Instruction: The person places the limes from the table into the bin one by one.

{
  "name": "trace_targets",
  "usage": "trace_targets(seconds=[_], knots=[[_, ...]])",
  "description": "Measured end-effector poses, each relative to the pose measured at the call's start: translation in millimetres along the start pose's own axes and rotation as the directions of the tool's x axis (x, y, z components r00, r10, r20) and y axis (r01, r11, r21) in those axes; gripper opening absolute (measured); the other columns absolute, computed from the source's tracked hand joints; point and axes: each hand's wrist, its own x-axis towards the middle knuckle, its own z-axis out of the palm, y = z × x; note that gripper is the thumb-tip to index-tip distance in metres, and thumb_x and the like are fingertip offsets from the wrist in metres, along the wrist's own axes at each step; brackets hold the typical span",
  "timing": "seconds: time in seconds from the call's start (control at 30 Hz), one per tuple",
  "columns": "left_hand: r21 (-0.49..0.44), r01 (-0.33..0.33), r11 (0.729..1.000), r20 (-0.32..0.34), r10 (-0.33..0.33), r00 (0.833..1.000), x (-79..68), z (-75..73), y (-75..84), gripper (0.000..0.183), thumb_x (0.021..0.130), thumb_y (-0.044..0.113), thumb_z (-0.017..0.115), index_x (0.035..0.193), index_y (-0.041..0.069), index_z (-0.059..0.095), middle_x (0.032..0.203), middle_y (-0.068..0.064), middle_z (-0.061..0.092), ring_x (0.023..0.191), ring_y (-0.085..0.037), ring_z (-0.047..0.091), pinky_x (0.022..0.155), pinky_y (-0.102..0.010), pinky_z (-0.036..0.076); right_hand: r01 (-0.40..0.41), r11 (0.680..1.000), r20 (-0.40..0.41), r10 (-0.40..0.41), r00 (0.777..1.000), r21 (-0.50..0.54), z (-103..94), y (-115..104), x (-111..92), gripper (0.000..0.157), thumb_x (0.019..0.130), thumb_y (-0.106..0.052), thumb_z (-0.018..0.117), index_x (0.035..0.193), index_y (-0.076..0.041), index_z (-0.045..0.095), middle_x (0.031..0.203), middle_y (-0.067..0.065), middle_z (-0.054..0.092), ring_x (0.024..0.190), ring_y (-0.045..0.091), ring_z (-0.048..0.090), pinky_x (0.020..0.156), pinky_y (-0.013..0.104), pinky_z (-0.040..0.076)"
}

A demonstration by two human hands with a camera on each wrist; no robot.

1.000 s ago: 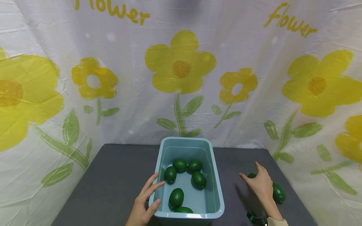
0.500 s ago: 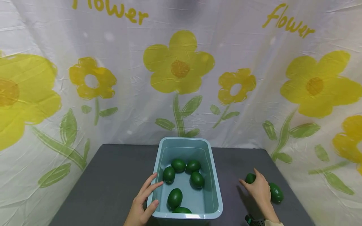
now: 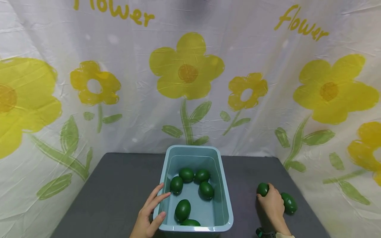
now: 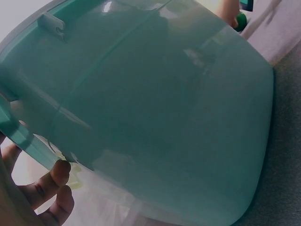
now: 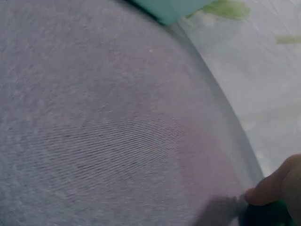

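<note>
A light blue plastic bin (image 3: 194, 228) stands in the middle of the dark table, with several glossy green avocados (image 3: 182, 210) inside. My left hand (image 3: 148, 213) rests at its left rim, fingers spread and relaxed; in the left wrist view the bin's outer wall (image 4: 164, 117) fills most of the picture. Right of the bin, my right hand (image 3: 272, 203) grips an avocado (image 3: 263, 189) between thumb and fingers. A second avocado (image 3: 288, 202) lies just right of that hand. In the right wrist view only a fingertip and a dark bit of the held avocado (image 5: 267, 215) show.
The dark grey tabletop (image 3: 119, 188) extends on both sides of the bin. A white cloth (image 3: 134, 125) printed with yellow flowers hangs behind and along both sides. A black watch (image 3: 265, 233) sits on the right wrist.
My right hand has lowered slightly and its thumb and fingers have closed round the farther avocado. The left hand stays at the bin's rim. The view has shifted a little.
</note>
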Motion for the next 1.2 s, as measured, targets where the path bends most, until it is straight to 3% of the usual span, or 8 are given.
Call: trace_targets(seconds=[0.43, 0.67, 0.83, 1.2], knots=[[0.006, 0.000, 1.000, 0.008, 0.000, 1.000, -0.8, 0.0, -0.2, 0.052, 0.100, -0.001, 0.060, 0.149, 0.016, 0.062, 0.167, -0.013, 0.038, 0.134, -0.001, 0.051, 0.081, -0.035, 0.062, 0.008, 1.000, -0.025, -0.008, 1.000, 0.017, -0.4, -4, -3, 0.075, 0.093, -0.022, 0.076, 0.152, 0.011, 0.043, 0.140, 0.042, 0.052, 0.115, 0.064, 0.058, 0.088, 0.073, 0.050], [0.021, 0.006, 1.000, 0.004, -0.006, 1.000, 0.0, -0.4, 0.2, 0.052, 0.100, 0.001, 0.060, 0.149, 0.017, 0.062, 0.167, -0.012, 0.038, 0.137, -0.001, 0.048, 0.082, -0.035, 0.062, 0.056, 0.996, -0.096, -0.049, 0.994, 0.074, -8.3, -10, -8, 0.074, 0.092, -0.027, 0.077, 0.150, 0.009, 0.047, 0.134, 0.041, 0.059, 0.107, 0.059, 0.064, 0.082, 0.070, 0.053], [0.032, 0.027, 0.999, -0.007, -0.027, 1.000, 0.5, -0.5, 1.2, 0.051, 0.100, 0.002, 0.061, 0.148, 0.019, 0.063, 0.167, -0.011, 0.039, 0.137, 0.000, 0.048, 0.082, -0.034, 0.061, 0.033, 0.987, -0.076, -0.022, 0.997, 0.157, -17.2, -16, -7, 0.077, 0.094, -0.035, 0.077, 0.151, 0.008, 0.048, 0.134, 0.040, 0.060, 0.102, 0.053, 0.067, 0.080, 0.065, 0.054], [0.031, 0.057, 0.998, -0.021, -0.056, 0.998, 0.9, 0.7, 3.3, 0.050, 0.100, 0.004, 0.061, 0.146, 0.022, 0.064, 0.166, -0.011, 0.040, 0.133, -0.001, 0.051, 0.080, -0.032, 0.061, 0.037, 0.962, -0.073, -0.018, 0.997, 0.270, -35.7, -37, -15, 0.084, 0.097, -0.046, 0.076, 0.154, 0.007, 0.047, 0.146, 0.037, 0.054, 0.123, 0.055, 0.059, 0.098, 0.067, 0.047]])
